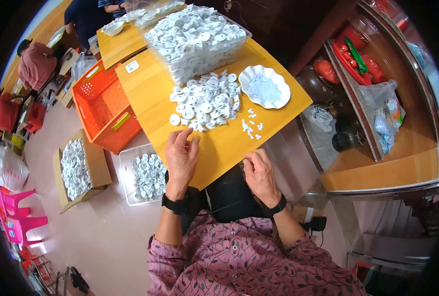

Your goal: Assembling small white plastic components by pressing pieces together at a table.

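Note:
On the yellow wooden table (150, 108) lies a loose pile of small round white plastic pieces (207, 101). My left hand (181, 155) is at the near left edge of this pile, fingers bent and slightly apart, with nothing visible in them. Over the table's near edge, my right hand (260, 172) has its fingers curled together; whatever they may hold is hidden. Several tiny white plastic parts (251, 126) are scattered beyond my right hand. Behind them stands a white scalloped dish (245, 79) with small translucent pieces (266, 90) in it.
A clear bin (199, 64) heaped with white pieces stands at the table's far side. An orange crate (111, 126), a cardboard box (100, 165) and a clear tub (125, 170) are on the floor at left. Wooden shelves (377, 180) flank the right. Other people sit at far left.

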